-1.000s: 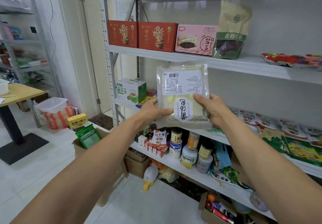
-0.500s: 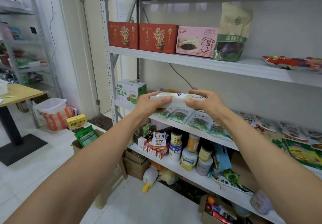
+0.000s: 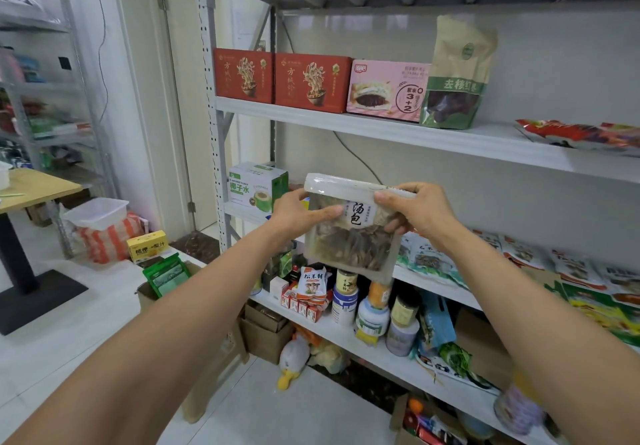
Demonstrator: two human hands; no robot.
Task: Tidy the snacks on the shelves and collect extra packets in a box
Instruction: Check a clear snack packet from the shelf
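1. Since half a second ago the packet (image 3: pixel 349 236) has turned from flat and edge-on to upright. Its clear front now faces the camera, showing dark dried contents and a white label. Both hands have stayed on it.
2. Left hand (image 3: pixel 294 216): grips the packet's left edge, thumb laid across the front, fingers behind.
3. Right hand (image 3: pixel 422 212): pinches the upper right corner, thumb on the sealed top strip, fingers curled behind.
4. Location: the packet is held in the air in front of the middle shelf (image 3: pixel 436 288), resting on nothing. It sits right of the coconut-water carton (image 3: pixel 258 185) and left of the flat packets (image 3: pixel 426 257) lying in a row on that shelf.
5. Step in hand, in my judgement: the packet is being inspected to decide between a shelf place and the box. It is not yet placed.
6. Next move calls for one of two things: a lay-down on the middle shelf in line with the row, or a turn down and left to the floor box (image 3: pixel 147 294). The packet looks thin and floppy, so support from beneath is advisable.
7. Containers:
   - The floor box is open and holds green packets (image 3: pixel 168 276) standing on edge.
   - The corner box (image 3: pixel 403 424) at bottom right is open and holds mixed coloured wrappers, which cannot be identified.
   - The white tub (image 3: pixel 98 212) sits on a striped sack (image 3: pixel 107 240); its contents cannot be told.
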